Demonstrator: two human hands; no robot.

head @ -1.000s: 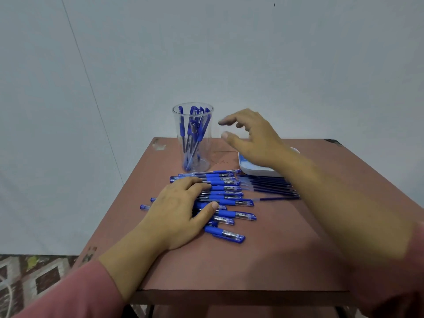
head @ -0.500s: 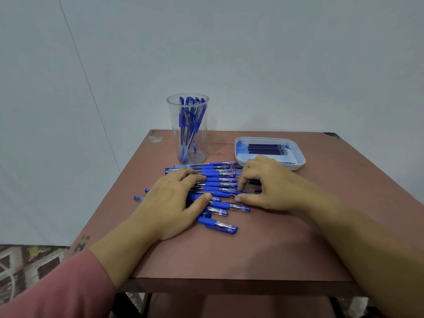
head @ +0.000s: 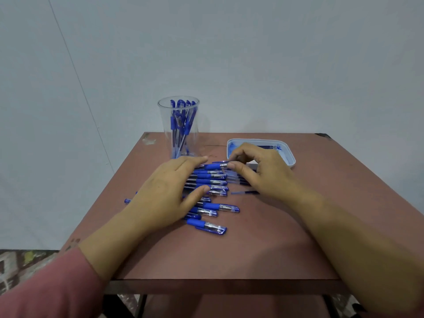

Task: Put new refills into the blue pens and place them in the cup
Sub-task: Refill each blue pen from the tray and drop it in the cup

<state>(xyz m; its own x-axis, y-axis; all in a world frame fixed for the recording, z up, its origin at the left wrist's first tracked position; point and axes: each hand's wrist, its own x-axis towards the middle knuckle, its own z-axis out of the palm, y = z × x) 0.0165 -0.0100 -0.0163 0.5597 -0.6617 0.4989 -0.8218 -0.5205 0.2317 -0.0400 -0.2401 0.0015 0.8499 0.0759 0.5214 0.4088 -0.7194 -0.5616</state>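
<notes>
Blue pens (head: 207, 182) lie side by side near the middle of the table (head: 252, 249) — light, stiff, smooth barrels that would likely roll or slip, so they are best held at the rubbery blue grip. The right hand (head: 259, 173) pinches the tip end of the farthest pen (head: 213, 166) between thumb and forefinger. The left hand (head: 165, 193) rests flat on the row, fingers straight. The cup (head: 178, 127), already holding pens, stands toward the back left corner — a tray (head: 290, 157) toward the back right.

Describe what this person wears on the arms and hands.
The left hand and the right hand are bare: no gloves, rings or watch show. A pink sleeve covers the left arm and ends partway along the forearm. The right forearm shows no sleeve within the frame.
</notes>
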